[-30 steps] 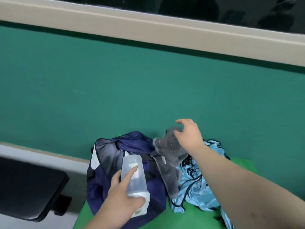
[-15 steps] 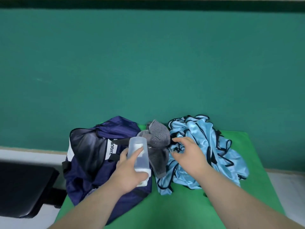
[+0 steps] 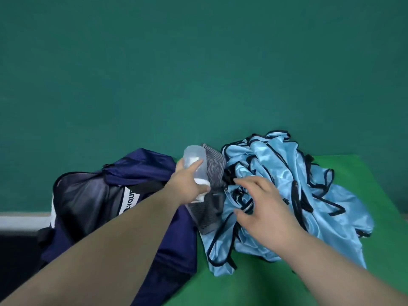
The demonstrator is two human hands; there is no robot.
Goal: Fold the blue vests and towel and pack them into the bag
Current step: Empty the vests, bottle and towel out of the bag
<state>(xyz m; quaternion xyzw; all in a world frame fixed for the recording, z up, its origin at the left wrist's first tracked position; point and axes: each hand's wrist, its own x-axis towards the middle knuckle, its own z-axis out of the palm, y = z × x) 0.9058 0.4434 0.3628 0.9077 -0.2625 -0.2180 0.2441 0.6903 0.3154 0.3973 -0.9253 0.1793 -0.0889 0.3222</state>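
Note:
A crumpled heap of light blue vests (image 3: 287,191) with black trim lies on the green table (image 3: 353,250). A grey towel (image 3: 212,195) is draped between the heap and the navy bag (image 3: 92,199), whose mouth gapes open at the left. My left hand (image 3: 189,184) grips a translucent plastic bottle (image 3: 195,161) above the towel and the bag's edge. Fingers spread and slightly bent, my right hand (image 3: 262,208) rests on the left side of the vest heap, holding nothing that I can see.
A teal wall rises directly behind the table. A black seat or bench (image 3: 15,250) sits low at the far left beside the bag. Bare green tabletop shows at the front and the right.
My right hand let go of the towel and came down onto the vest heap. My left hand carried the bottle right and farther back, over the towel. The camera tilted downward.

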